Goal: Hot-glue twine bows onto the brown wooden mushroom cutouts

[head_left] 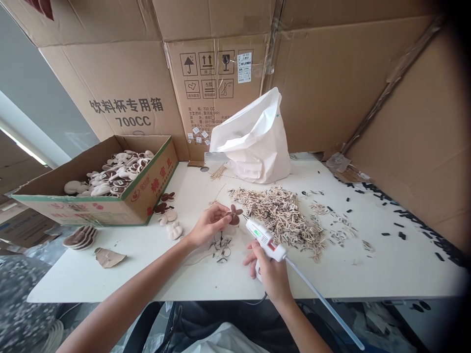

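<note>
Just left of the heap of pale fibrous strips (277, 218), the left hand (209, 224) holds a small brown-and-cream petalled piece (234, 215) above the white desk (382, 272). Its fingers (221, 215) are closed narrow on the piece's edge. The right hand (268, 274) sits at the heap's lower-left edge, its fingers (253, 257) wrapped around the grip of a white hot glue gun (263, 238). A long translucent glue stick (324, 304) runs from the back of the gun out past the desk edge. The nozzle points at the piece and lies close to it; contact cannot be told. Left of the heap lie a small tangle of dark wire-like bits (221, 247), loose brown and cream pieces (165, 215) and a stack of brown discs (79, 237). Farther left stands an open cardboard box (154, 189) filled with similar pieces. A white paper bag (253, 142) stands behind the heap, and small black bits (401, 235) are scattered to its right.
</note>
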A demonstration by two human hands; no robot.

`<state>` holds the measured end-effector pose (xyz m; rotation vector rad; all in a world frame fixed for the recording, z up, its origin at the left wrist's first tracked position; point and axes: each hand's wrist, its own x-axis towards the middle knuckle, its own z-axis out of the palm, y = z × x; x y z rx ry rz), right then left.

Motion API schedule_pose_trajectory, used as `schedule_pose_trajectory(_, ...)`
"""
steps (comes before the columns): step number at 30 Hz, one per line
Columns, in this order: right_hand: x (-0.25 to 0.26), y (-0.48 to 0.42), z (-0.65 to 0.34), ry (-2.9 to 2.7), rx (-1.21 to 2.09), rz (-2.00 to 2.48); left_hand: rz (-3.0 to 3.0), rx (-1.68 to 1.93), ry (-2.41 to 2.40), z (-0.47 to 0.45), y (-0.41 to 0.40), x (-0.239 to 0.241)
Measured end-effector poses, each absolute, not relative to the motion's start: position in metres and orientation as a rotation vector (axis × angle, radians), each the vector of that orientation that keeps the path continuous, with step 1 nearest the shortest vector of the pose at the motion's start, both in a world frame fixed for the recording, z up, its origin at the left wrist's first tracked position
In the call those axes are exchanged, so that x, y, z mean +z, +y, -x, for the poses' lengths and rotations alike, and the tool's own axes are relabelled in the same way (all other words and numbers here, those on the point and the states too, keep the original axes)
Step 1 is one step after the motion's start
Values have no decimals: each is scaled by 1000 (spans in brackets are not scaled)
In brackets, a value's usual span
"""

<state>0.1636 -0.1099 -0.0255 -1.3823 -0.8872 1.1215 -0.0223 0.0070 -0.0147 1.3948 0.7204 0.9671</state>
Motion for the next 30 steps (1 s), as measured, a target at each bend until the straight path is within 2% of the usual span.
schedule_pose_trajectory(5,-35,-104,-169,-838,1119,1306,-1431,847,575,20,1,-13)
schedule_pose_trajectory(11,-40,-98,-171,-831,1107,1278,-1590,726,642,17,-6,-12)
schedule_pose_trajectory(23,-34,-100,-168,-786,1153,1267,-1597,666,597,14,-9,-13)
schedule_pose_trajectory(30,-38,-96,-169,-689,1127,1245,-1824,653,649,22,0,-6)
